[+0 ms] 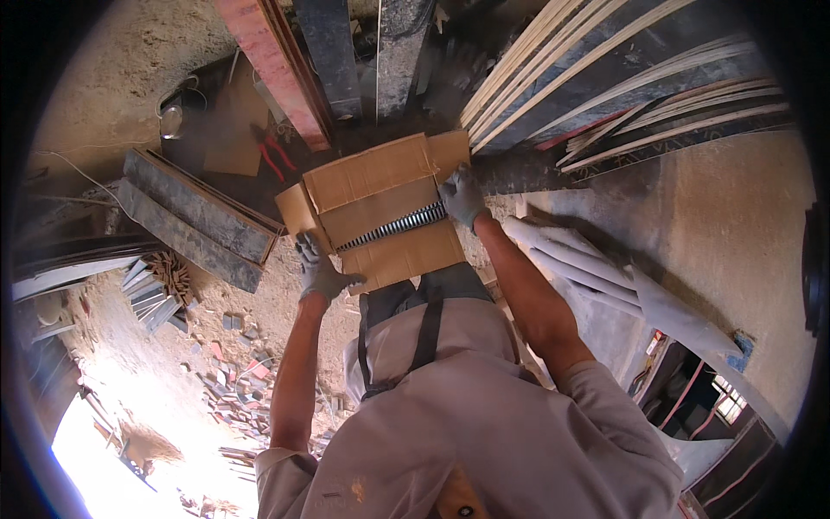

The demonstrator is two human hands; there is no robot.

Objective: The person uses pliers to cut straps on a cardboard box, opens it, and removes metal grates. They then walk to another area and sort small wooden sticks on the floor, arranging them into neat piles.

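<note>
An open cardboard box (382, 231) is in front of my waist with its flaps folded outward. Inside it runs a slanting row of narrow, shiny metal pieces (397, 225), too small to identify. My left hand (319, 269), in a grey glove, grips the near left corner, its fingers against the left flap and its thumb along the near flap. Gloved too, my right hand (462, 196) has its fingers curled at the right side of the box, by the far right flap. What lies under the box is hidden.
Red-handled pliers (275, 154) lie beyond the box, left. Stacked dark boards (198, 217) stand left; upright panels (399, 58) and plywood sheets (603, 78) rise ahead. Grey rolled sheets (583, 266) lie right. Small offcuts (240, 389) litter the ground at left.
</note>
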